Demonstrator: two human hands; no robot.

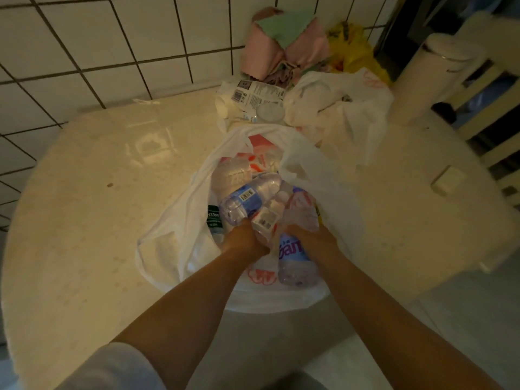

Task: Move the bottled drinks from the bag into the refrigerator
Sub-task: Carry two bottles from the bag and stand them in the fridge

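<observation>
White plastic bag [174, 243] sits on the pale round surface [84, 220], mouth open toward the camera; all places below are given relative to this bag. Inside the mouth lie several clear bottled drinks, piled and touching: a blue-label bottle [247, 198] lying on its side near the middle, a purple-label bottle [295, 257] at the near rim, tilted with its base toward the camera, a green-label bottle [213, 218] half hidden at the left wall, and another clear bottle [230, 175] further back.

Handling, as judged: bottles look full, so moderately heavy; thin plastic walls give a little under squeeze, smooth and possibly slick; not fragile; best taken round the body at the label or by the neck; the bag film is soft and floppy, will cling and drag, so lift a bottle clear of the rim.

Left hand [244, 237] is inside the mouth, fingers curled down among the bottles, touching the blue-label bottle's end and a small white-label item [266, 220]; whether the grip is fully closed on one of them cannot be told, fingers hidden. Right hand [306, 235] is clenched over the purple-label bottle's upper body, wrapping it; grip looks secure.

Beyond the bag: a second crumpled white bag [337, 108], packaged goods [253, 97], folded cloths [281, 43] by the tiled wall [112, 52]; no refrigerator in view.
</observation>
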